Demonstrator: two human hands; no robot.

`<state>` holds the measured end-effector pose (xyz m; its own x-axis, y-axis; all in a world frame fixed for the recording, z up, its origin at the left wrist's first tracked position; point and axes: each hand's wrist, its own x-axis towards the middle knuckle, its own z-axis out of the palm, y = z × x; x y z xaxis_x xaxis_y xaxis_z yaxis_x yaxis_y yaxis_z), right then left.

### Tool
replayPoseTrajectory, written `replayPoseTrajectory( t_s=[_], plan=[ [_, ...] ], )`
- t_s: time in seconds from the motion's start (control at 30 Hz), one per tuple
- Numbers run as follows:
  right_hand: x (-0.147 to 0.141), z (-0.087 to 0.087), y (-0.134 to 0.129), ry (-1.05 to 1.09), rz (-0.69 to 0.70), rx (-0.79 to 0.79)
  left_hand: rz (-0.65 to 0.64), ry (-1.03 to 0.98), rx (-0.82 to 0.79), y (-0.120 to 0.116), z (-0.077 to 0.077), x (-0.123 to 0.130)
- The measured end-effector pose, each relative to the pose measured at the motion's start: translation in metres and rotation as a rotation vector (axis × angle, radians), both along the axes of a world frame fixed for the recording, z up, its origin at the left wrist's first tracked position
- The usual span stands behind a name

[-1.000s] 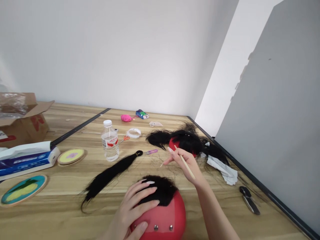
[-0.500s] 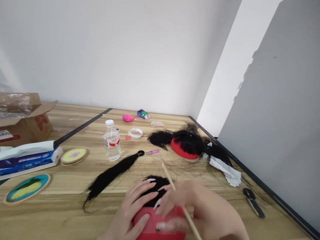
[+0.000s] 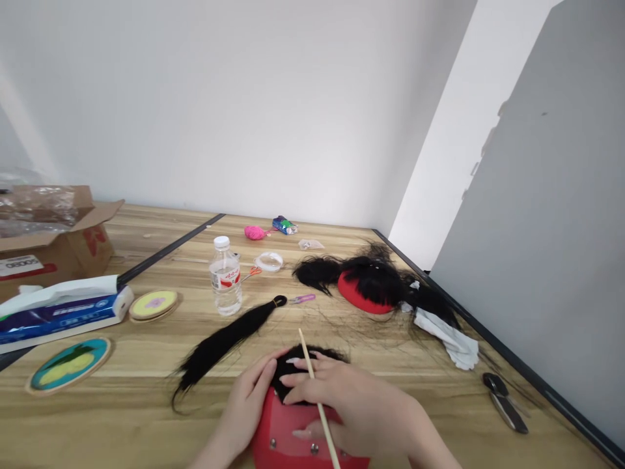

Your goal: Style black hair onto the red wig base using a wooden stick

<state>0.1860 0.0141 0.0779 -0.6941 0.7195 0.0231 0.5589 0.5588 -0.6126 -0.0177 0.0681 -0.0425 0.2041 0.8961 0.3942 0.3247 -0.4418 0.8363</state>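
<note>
A red dome-shaped form (image 3: pixel 278 426), with metal studs and a patch of black hair (image 3: pixel 286 385) on top, stands at the bottom centre. Against its left side rests my left hand (image 3: pixel 248 397), fingers extended and holding nothing. My right hand (image 3: pixel 336 400) lies over the hair and the form's right side, with a thin wooden stick (image 3: pixel 319 405) held between its fingers. The stick slants up past the hair. Beyond the hands, a tied bundle of black hair (image 3: pixel 227 339) lies on the table, its loop near purple-handled snips (image 3: pixel 305 298).
Behind to the right sits another red form (image 3: pixel 359 294) with long black hair, beside a white cloth (image 3: pixel 449 339). A water bottle (image 3: pixel 226 280), tissue pack (image 3: pixel 63 316), embroidery hoops (image 3: pixel 153 304) and cardboard box (image 3: pixel 88 247) stand left. A dark-handled tool (image 3: pixel 505 402) lies right.
My left hand has moved from the hair to the form's left side. My right hand has settled flatter over the hair, and the stick has shifted left. The view has shifted slightly.
</note>
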Motion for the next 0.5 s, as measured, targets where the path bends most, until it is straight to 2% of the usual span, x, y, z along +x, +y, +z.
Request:
replayPoseTrajectory(
  t_s=[0.17, 0.27, 0.37, 0.5],
  plan=[
    [0.001, -0.011, 0.012, 0.062, -0.010, 0.016, 0.196, -0.036, 0.094, 0.008, 0.006, -0.013],
    [0.002, -0.015, 0.019, 0.102, -0.008, 0.007, 0.274, -0.019, 0.277, 0.006, 0.013, -0.019],
    [0.003, -0.017, 0.025, 0.149, 0.002, -0.001, 0.251, 0.059, 0.454, 0.001, 0.018, -0.018],
    [0.005, -0.022, 0.033, 0.206, 0.020, -0.043, 0.184, 0.113, 0.578, -0.004, 0.022, -0.013]
  ],
)
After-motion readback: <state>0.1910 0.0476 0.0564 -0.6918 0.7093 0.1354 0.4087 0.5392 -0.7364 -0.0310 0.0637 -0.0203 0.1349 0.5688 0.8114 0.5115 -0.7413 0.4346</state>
